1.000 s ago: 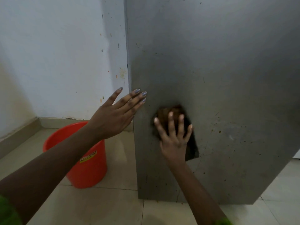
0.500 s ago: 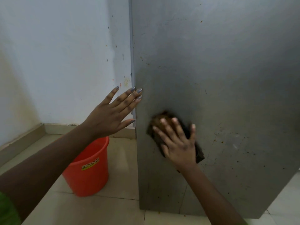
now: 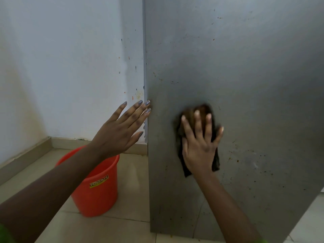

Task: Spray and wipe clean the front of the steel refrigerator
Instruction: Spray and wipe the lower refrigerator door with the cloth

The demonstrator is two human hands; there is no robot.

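The steel refrigerator fills the right half of the view, its grey surface flecked with small brown spots. My right hand lies flat with fingers spread, pressing a dark brown cloth against the steel at mid height. The cloth shows above my fingertips and below my palm. My left hand is stretched out with straight fingers, its fingertips touching the refrigerator's left edge.
An orange plastic bucket stands on the beige tiled floor left of the refrigerator, under my left forearm. A pale wall with small stains runs behind it, down to a tiled skirting.
My right hand with the cloth has slid right and turned upright on the steel, fingers now pointing up. My left hand has stayed at the refrigerator's left edge.
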